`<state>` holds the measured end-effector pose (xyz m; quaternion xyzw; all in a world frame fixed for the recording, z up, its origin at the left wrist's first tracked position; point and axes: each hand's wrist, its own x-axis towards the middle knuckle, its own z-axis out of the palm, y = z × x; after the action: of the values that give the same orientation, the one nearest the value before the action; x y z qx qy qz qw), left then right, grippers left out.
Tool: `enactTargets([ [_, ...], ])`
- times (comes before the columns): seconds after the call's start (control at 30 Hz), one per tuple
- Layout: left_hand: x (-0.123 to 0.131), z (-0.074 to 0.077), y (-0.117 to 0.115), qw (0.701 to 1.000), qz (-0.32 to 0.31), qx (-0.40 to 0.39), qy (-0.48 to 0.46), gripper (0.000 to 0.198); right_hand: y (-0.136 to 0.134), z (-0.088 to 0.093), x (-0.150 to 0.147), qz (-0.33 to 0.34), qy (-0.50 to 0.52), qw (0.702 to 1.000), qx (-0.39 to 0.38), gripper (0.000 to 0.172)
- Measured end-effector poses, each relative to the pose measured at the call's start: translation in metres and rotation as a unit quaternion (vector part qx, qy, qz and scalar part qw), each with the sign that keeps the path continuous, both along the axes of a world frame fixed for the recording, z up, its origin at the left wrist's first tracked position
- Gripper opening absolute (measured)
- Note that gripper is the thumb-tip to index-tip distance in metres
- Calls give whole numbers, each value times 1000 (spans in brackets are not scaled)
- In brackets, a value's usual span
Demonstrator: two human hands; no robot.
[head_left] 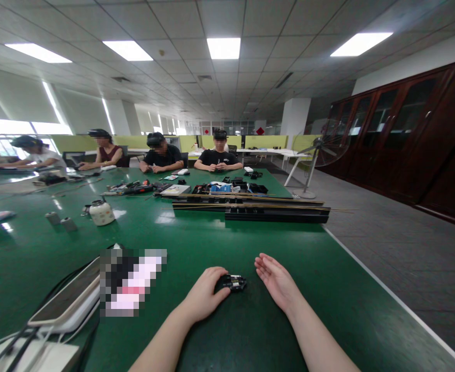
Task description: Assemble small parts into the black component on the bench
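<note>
Just above the green tabletop, or resting on it, is a small black part with silvery pieces (235,282); I cannot make out its kind. My left hand (206,293) has its thumb and fingers closed around the left end of this part, which they partly hide. To the right of it, apart from the part, my right hand (277,281) is open, palm turned inward and fingers stretched out, with nothing in it.
Long black rails (277,214) with thin rods lie across the table (165,341). At left are a phone-like device (70,294) with cables, a patterned jar (102,213) and two grey cylinders. Tools and boxes lie farther back, where several people sit. A fan (315,155) stands right.
</note>
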<state>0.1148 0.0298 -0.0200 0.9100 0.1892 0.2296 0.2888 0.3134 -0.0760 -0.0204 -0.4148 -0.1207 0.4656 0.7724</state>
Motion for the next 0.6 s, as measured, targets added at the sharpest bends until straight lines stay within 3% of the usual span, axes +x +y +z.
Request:
enactTargets([
  [0.6,0,-2,0,1000,-4,-6,-4,30,0,8,-8,-10,-69,997,-32,27],
])
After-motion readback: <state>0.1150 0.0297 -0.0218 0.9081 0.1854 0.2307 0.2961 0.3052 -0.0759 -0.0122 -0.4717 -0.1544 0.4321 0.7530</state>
